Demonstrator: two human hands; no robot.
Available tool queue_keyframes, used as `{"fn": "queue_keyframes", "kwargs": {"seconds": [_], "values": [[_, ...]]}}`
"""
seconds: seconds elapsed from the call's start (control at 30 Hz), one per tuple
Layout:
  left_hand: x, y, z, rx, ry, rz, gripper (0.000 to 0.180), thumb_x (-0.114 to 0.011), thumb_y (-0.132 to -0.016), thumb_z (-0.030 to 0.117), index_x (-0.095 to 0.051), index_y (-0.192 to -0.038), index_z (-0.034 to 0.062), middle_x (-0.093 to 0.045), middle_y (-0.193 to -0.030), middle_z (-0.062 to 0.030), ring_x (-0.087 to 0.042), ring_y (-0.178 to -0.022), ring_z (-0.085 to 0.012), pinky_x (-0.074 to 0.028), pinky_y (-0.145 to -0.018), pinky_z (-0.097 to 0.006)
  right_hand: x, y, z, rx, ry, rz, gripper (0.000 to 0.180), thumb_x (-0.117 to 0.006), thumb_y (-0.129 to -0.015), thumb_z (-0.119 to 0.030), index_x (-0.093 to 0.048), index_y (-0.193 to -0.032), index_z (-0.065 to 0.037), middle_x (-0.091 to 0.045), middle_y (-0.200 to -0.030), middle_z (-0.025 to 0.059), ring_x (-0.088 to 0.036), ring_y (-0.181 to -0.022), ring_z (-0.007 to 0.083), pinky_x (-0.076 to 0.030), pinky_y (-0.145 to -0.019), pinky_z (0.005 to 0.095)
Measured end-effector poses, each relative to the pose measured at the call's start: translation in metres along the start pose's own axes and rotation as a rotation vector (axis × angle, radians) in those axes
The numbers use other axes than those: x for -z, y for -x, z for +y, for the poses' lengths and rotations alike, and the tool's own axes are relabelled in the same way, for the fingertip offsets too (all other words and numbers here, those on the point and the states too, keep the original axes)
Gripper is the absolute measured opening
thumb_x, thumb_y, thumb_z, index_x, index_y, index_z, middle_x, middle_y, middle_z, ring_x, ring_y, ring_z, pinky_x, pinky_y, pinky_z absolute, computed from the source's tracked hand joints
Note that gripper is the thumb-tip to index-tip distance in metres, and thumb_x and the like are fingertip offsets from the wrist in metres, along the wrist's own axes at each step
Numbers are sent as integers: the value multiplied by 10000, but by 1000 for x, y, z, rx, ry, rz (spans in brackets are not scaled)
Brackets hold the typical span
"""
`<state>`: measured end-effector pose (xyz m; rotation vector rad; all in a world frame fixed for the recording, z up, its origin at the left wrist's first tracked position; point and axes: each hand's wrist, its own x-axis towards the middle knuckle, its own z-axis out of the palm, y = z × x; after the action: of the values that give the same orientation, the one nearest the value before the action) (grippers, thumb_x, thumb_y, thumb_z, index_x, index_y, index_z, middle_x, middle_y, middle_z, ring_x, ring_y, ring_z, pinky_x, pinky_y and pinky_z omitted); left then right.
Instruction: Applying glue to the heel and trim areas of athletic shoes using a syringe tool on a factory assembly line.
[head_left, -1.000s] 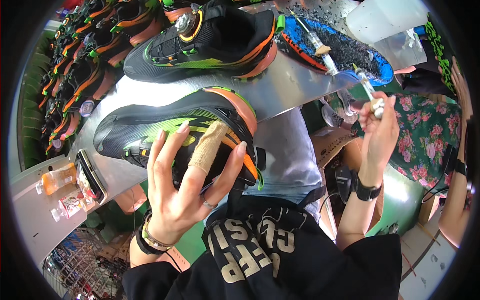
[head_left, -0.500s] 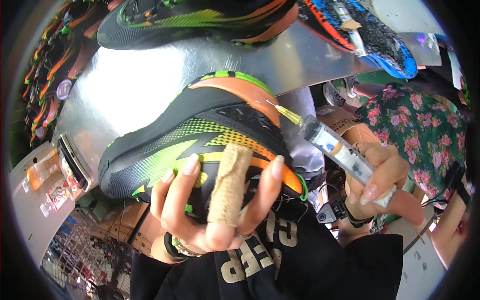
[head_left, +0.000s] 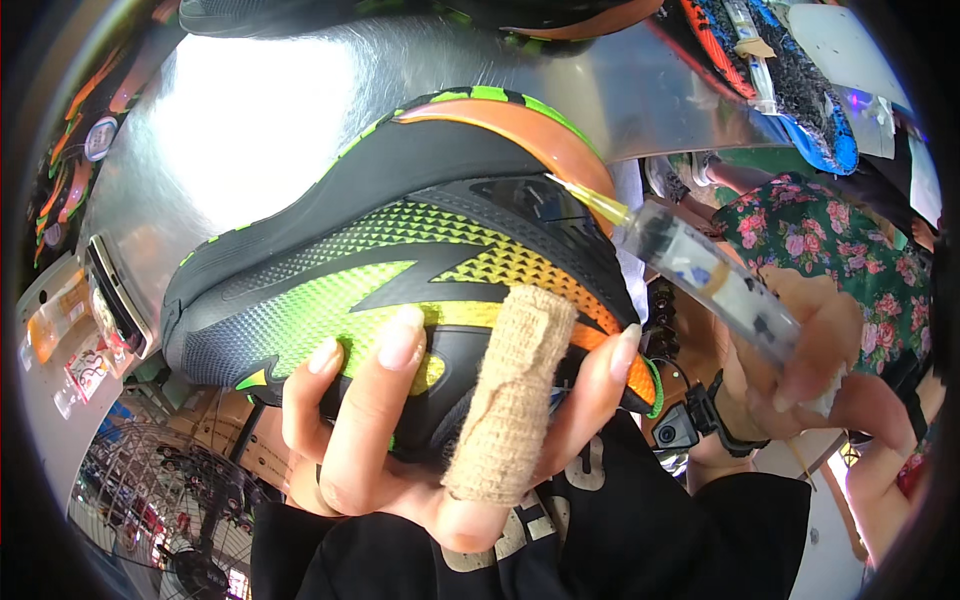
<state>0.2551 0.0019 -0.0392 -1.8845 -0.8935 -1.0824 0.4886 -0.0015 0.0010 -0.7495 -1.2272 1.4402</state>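
My left hand [head_left: 440, 420] grips a black sneaker [head_left: 400, 250] from below, close to the camera. The shoe has a green-to-orange patterned side and an orange heel. One finger of that hand is wrapped in a tan bandage [head_left: 510, 400]. My right hand [head_left: 800, 350] holds a clear syringe [head_left: 700, 270] with a yellow tip. The needle end touches the shoe's side near the heel. A black watch [head_left: 725, 420] sits on my right wrist.
A shiny metal worktable [head_left: 250, 110] lies behind the shoe. More sneakers rest along its far edge, one with a blue and orange sole [head_left: 790, 80]. A person in a floral garment [head_left: 830, 240] is at the right. A wire fan guard [head_left: 160, 500] shows at lower left.
I have brought the shoe up closer to the camera. My right hand came in from the right, and the syringe tip now touches the shoe's side.
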Motion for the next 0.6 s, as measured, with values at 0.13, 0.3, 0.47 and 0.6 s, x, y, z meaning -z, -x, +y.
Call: {"fn": "queue_keyframes", "kwargs": {"seconds": [0.13, 0.3, 0.47, 0.6], "values": [[-9, -1, 2, 12, -13, 75, 183, -772, -685, 314, -724, -849, 379, -484, -849, -24, -619, -717, -266, -499, -646, -379, -10, -4, -19, -228, -92, 131, 476, -702, -780, -505, -631, -623, -61, -567, -580, 42, -331, -412, 121, -211, -423, 281], [-5, -2, 5, 34, 4, 27, 195, -784, -676, 279, -736, -853, 344, -504, -879, -36, -618, -757, -289, -503, -660, -386, -5, -7, -27, -196, 137, 1, 355, -755, -771, -379, -573, -596, -130, -556, -561, 56, -369, -403, 99, -232, -403, 245], [0, -3, 12, 108, 88, -56, 216, -810, -630, 195, -745, -826, 256, -507, -873, -107, -614, -773, -328, -522, -625, -378, 8, -9, -22, -159, 370, -114, 354, -808, -762, -254, -516, -569, -198, -546, -542, 69, -408, -394, 76, -252, -384, 210], [-19, -5, -1, -84, 127, 93, 208, -795, -621, 158, -729, -819, 153, -507, -879, -148, -619, -751, -349, -529, -511, -292, -1, -10, -23, -266, 417, -88, 319, -803, -753, -249, -533, -601, -175, -555, -555, 67, -427, -412, 83, -275, -404, 216]]}}
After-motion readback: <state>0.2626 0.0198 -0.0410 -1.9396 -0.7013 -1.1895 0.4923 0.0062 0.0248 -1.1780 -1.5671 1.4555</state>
